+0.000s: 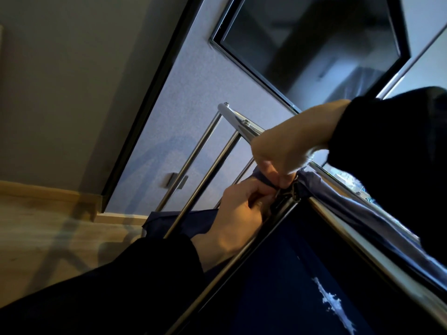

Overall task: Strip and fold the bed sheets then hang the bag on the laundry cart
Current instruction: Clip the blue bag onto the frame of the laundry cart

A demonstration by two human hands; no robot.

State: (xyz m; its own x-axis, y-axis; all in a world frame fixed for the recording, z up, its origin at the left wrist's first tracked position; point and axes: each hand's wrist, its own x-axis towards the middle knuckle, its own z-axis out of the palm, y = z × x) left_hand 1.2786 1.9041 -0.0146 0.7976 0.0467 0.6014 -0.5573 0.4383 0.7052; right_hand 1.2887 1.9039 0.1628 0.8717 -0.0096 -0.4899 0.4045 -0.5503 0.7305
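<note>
The dark blue bag point(278, 274) hangs inside the chrome frame of the laundry cart point(193, 153), and its upper edge is folded over the top rail on the right side, where the cloth looks lighter blue. At the corner where two rails of the frame meet, a small metal clip point(294, 189) sits against the edge of the bag. Both hands work at this corner, very near to each other. The left hand point(239, 209) comes from below; its fingers are curled tight and the fingertips pinch at the clip, though the exact contact is small and dark, so I cannot tell how much of it they hold. The right hand point(283, 153) comes from above over the rail; its fingers bend down and together, and they pinch the blue cloth of the bag just beside the clip. Both arms wear dark sleeves point(121, 274). Deep in the bag there is a white patch point(331, 301); what it is I cannot say. Two thinner chrome bars of the cart run from its handle rail down toward the floor. Behind the cart stands a grey-blue door point(193, 93) with a dark glass window point(314, 44) in a black frame. On the left there is a plain wall point(72, 68), a wooden skirting board point(48, 192) and a light wooden floor point(36, 226). The whole view is strongly tilted.
</note>
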